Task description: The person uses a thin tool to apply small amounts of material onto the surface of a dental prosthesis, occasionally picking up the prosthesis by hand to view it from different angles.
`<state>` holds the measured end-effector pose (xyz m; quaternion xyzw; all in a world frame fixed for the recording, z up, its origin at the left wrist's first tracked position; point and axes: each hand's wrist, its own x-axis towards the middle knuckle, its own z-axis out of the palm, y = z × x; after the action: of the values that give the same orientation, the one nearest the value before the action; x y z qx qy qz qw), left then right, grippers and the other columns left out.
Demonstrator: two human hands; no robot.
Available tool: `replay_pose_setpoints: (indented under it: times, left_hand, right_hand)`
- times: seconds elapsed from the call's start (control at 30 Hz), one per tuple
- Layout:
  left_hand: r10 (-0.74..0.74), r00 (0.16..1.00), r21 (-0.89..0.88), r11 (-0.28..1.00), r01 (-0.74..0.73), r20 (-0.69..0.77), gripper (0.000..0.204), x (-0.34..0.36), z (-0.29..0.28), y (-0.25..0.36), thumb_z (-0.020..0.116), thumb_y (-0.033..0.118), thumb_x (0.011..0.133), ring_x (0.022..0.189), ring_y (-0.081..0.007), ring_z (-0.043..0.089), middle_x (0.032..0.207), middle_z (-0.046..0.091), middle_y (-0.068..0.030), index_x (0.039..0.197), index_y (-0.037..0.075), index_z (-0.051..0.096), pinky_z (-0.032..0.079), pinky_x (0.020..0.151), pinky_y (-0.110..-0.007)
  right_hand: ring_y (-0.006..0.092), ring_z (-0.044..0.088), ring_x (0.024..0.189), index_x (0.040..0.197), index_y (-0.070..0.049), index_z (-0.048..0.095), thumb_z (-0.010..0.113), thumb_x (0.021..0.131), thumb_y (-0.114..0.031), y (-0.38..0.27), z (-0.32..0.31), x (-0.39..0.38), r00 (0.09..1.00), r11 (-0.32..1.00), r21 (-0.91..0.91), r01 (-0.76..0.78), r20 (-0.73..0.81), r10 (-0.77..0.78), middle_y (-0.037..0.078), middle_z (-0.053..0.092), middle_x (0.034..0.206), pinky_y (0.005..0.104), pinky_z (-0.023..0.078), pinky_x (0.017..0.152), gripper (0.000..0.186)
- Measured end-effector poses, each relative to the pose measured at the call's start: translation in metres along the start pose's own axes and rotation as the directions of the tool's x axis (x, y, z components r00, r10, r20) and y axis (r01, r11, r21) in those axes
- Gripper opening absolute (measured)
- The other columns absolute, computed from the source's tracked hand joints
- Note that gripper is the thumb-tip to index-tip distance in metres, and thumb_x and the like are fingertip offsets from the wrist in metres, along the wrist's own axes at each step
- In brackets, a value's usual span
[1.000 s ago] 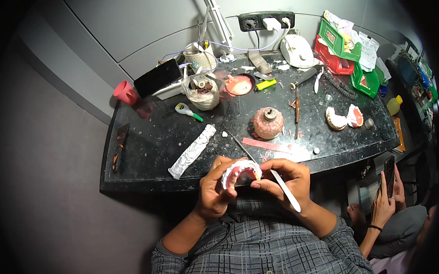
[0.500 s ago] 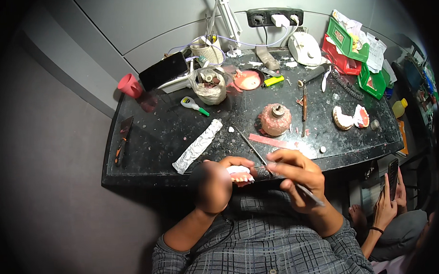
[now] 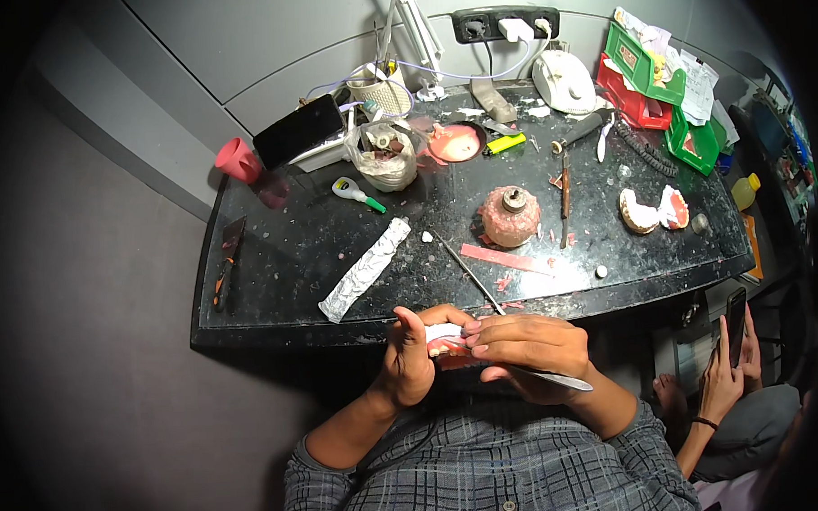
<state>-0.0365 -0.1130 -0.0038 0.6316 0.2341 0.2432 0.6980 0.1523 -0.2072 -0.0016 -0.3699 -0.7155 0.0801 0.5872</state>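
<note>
A dental model [image 3: 448, 351] with white plaster, pink wax and a row of teeth is held in my left hand [image 3: 408, 368], whose thumb points up. My right hand [image 3: 534, 348] grips a metal wax carver [image 3: 562, 379]; its broad end sticks out below the palm. The carver's working tip is hidden by my right fingers, which are up against the model. A strip of pink wax [image 3: 504, 258] lies on the bench beyond my hands, beside a thin metal instrument [image 3: 468, 271].
A wax-spattered burner [image 3: 510, 218] stands mid-bench [image 3: 283, 251]. Foil roll [image 3: 364, 271], spatula [image 3: 227, 262] and red cup [image 3: 237, 161] lie left. Pan of pink wax [image 3: 456, 143] sits behind; another plaster model [image 3: 639, 213] is right. At lower right, another person's hands hold a phone [image 3: 737, 327].
My right hand has moved left with the carver, bringing its fingers against the model. The left thumb now stands raised. The view has shifted slightly.
</note>
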Motion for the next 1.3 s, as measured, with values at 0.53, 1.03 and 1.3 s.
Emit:
replay_pose_setpoints:
  times: [0.53,1.03,1.3]
  left_hand:
    - [0.025,0.999,-0.068,0.997,-0.023,0.028,0.101,-0.001,-0.005,-0.012,0.006,0.076,0.102,0.09,-0.0188,0.068,0.099,0.071,-0.0137,0.101,-0.005,0.066,0.056,0.085,-0.031]
    - [0.126,0.986,-0.225,0.969,-0.099,0.11,0.096,0.0,-0.011,-0.02,0.005,0.065,0.108,0.096,-0.0192,0.07,0.104,0.072,-0.015,0.111,-0.007,0.067,0.053,0.092,-0.031]
    - [0.133,0.986,-0.291,0.952,-0.097,0.104,0.091,0.001,-0.011,-0.023,0.008,0.059,0.112,0.095,-0.0243,0.07,0.105,0.071,-0.0198,0.106,-0.01,0.068,0.053,0.093,-0.034]
  right_hand:
    - [0.0302,0.077,0.104,0.103,0.002,0.076,0.084,0.083,-0.006,-0.005,0.004,0.0,1.0,0.999,-0.038,0.011,-0.005,-0.011,0.014,0.077,0.104,0.0397,0.064,0.09,0.024]
    - [0.0321,0.077,0.106,0.105,0.003,0.074,0.081,0.084,0.0,-0.014,0.001,0.0,1.0,0.999,-0.043,-0.005,0.007,0.005,0.018,0.078,0.106,0.0441,0.064,0.093,0.022]
    - [0.0325,0.076,0.107,0.104,0.004,0.074,0.081,0.084,0.002,-0.017,-0.002,0.0,0.999,1.0,-0.022,-0.005,0.032,0.005,0.018,0.077,0.105,0.042,0.065,0.09,0.022]
